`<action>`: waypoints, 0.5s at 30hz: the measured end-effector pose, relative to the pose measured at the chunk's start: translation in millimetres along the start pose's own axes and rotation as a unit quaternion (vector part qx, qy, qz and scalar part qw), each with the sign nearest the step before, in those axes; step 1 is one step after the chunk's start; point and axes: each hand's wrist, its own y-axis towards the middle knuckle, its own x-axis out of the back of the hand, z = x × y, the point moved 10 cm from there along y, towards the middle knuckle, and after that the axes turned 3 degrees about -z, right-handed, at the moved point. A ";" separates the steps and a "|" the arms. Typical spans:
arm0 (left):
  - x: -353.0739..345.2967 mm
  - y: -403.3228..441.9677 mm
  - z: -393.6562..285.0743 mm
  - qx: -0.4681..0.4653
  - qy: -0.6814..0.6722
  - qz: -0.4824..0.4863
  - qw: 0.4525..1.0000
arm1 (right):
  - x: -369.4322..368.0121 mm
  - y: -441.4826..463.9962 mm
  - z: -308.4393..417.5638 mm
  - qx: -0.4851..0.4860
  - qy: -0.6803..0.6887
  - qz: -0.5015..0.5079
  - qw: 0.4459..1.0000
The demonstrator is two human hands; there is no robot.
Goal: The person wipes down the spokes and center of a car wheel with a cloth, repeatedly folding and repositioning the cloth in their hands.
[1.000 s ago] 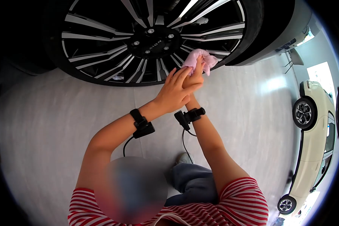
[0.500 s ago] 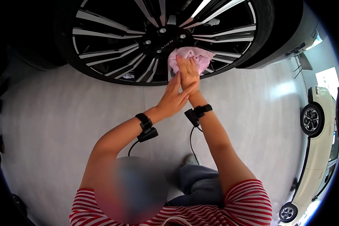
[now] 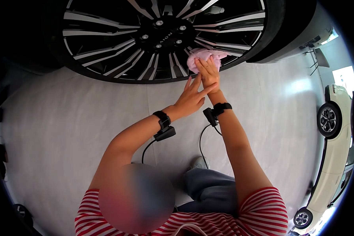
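Observation:
My right hand point(image 3: 209, 74) presses a bunched pink cloth point(image 3: 198, 56) against the lower right spokes of a car wheel point(image 3: 167, 39), its fingers over the cloth's near side. Below and to its left, my left hand point(image 3: 190, 99) has its fingers spread. Those fingers touch the base of my right hand near the wrist, and no object is in the left palm that I can see. The wheel has black and silver spokes and several lug nuts round the hub. Part of the rim behind the cloth is hidden.
Black straps with small boxes and cables circle both wrists point(image 3: 164, 125). Grey floor point(image 3: 74, 122) lies beneath me. A cream car point(image 3: 328, 157) stands at the right, and a chair point(image 3: 320, 59) is farther back near the wall.
Both hands and the cloth have shifted right relative to the wheel, along its lower spokes. The left fingers are spread wider. The view has moved slightly, too.

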 end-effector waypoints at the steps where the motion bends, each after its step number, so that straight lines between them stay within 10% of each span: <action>1: -9.8 -0.5 1.2 -0.001 0.002 0.028 1.000 | 1.8 -7.1 -6.9 -0.008 -0.007 0.001 1.000; 7: -67.8 8.8 7.9 0.044 -0.057 0.218 0.973 | 4.0 -82.9 -58.9 -0.041 -0.094 0.121 0.987; 8: -75.1 9.8 10.8 0.053 -0.084 0.228 0.969 | -6.1 -113.0 -85.5 -0.168 -0.084 0.209 0.960; 15: -27.8 15.5 22.7 0.055 -0.112 0.101 0.987 | -7.9 -119.1 -74.9 -0.315 -0.017 0.014 0.949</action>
